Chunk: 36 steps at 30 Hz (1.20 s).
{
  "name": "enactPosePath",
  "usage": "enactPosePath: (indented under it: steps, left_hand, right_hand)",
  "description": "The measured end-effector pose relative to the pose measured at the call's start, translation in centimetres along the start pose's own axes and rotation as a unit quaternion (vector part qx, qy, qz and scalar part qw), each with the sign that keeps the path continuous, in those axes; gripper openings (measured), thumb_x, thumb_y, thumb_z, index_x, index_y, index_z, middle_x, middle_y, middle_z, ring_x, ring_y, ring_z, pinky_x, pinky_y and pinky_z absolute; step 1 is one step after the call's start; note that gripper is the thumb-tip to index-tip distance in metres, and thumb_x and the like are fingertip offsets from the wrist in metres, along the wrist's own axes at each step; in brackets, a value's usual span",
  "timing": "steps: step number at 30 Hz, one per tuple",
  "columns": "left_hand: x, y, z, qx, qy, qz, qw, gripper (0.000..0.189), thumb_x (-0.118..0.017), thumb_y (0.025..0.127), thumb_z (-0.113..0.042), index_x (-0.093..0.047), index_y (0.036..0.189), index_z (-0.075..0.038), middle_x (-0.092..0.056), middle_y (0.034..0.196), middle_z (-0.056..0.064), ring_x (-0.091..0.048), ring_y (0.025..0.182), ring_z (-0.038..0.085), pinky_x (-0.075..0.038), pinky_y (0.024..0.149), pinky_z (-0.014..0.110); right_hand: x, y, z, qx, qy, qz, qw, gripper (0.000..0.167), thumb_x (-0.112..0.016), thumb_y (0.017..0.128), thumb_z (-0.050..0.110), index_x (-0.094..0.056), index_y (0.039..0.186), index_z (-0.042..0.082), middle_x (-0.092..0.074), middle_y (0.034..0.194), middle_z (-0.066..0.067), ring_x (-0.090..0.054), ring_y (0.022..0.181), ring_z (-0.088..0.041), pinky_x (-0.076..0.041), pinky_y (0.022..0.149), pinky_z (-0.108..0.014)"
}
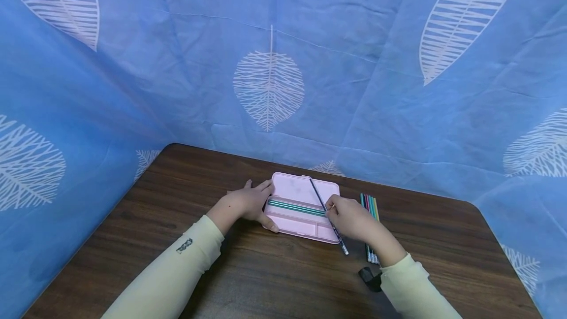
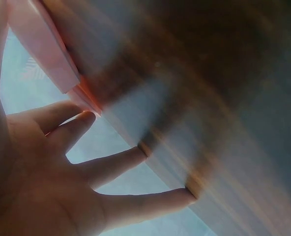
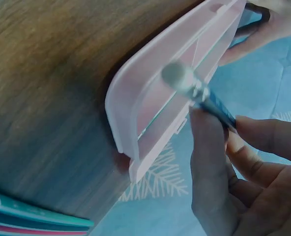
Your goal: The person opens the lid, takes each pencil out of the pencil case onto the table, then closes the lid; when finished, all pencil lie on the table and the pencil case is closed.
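Right hand (image 3: 256,189) pinches dark pencil (image 3: 199,94) — slack could drop it across pink pencil case (image 3: 130,101); left hand (image 1: 254,203), fingers spread, apparently braces.

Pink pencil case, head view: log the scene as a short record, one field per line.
Case: open pink plastic pencil case on a dark brown wood-grain table
Contents: slim green pencils in the long compartment nearest the lid
Left hand: touches the case's left end
Right hand: pinches a dark patterned pencil over the case
Right of case: row of multicoloured pencils
By right sleeve: small black object, identity unclear
Backdrop: blue cloth with white leaf prints
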<state>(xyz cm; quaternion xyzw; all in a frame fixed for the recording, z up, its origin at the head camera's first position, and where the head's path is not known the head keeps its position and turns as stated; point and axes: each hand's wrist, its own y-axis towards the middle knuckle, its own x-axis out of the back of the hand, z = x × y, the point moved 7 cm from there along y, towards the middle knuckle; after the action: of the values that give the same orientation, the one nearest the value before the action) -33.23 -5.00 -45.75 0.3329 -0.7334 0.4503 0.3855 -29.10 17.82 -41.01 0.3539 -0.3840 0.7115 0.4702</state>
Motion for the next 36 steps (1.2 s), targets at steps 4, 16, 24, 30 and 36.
enactPosePath:
  steps: [4,16,24,30,36]
  left_hand:
    - [0.1,0.0,-0.1,-0.003,0.002,-0.001,1.0000,0.126,-0.083,0.079,-0.073,-0.018,0.173,-0.020,-0.009,0.184,-0.002,-0.010,0.167,0.050,-0.027,0.112,0.091]
    - [0.1,0.1,-0.1,-0.004,0.003,0.000,1.0000,0.126,-0.083,0.079,-0.072,-0.018,0.174,-0.020,-0.008,0.184,-0.002,-0.009,0.167,0.050,-0.026,0.112,0.091]
    - [0.1,0.0,-0.1,-0.004,0.006,-0.002,1.0000,0.127,-0.083,0.078,-0.074,-0.018,0.173,-0.020,-0.009,0.184,-0.002,-0.010,0.167,0.051,-0.027,0.111,0.092]
    - [0.0,-0.1,0.0,0.000,0.000,-0.003,1.0000,0.127,-0.083,0.079,-0.073,-0.018,0.173,-0.020,-0.010,0.184,-0.002,-0.009,0.168,0.049,-0.025,0.113,0.091]
    - [0.0,-0.2,0.0,-0.002,-0.007,-0.007,0.9999,0.126,-0.084,0.078,-0.073,-0.020,0.173,-0.020,-0.011,0.184,-0.001,-0.010,0.167,0.049,-0.025,0.114,0.090]
  right_hand:
    - [0.4,-0.4,-0.9,-0.016,0.043,0.008,0.9989,0.018,-0.053,0.111,0.012,-0.057,0.123,0.000,-0.066,0.082,-0.008,-0.066,0.055,-0.019,-0.048,0.051,-0.031]
    - [1.7,-1.9,-4.7,-0.063,0.092,-0.001,0.9938,0.033,-0.041,0.114,0.013,-0.038,0.142,-0.005,-0.058,0.089,-0.013,-0.067,0.062,-0.022,-0.057,0.060,-0.038]
    - [3.4,-3.6,-9.4,-0.087,0.117,-0.023,0.9891,0.051,-0.037,0.113,0.011,-0.023,0.157,-0.011,-0.064,0.104,-0.023,-0.069,0.064,-0.020,-0.063,0.062,-0.042]
    - [3.3,-4.1,-12.5,-0.117,0.125,-0.009,0.9852,0.054,-0.038,0.113,0.010,-0.020,0.158,-0.014,-0.064,0.108,-0.027,-0.070,0.070,-0.020,-0.064,0.062,-0.039]
    - [2.7,-3.8,-14.3,-0.143,0.110,-0.002,0.9836,0.049,-0.039,0.112,0.007,-0.026,0.154,-0.015,-0.066,0.102,-0.024,-0.067,0.069,-0.021,-0.064,0.060,-0.039]
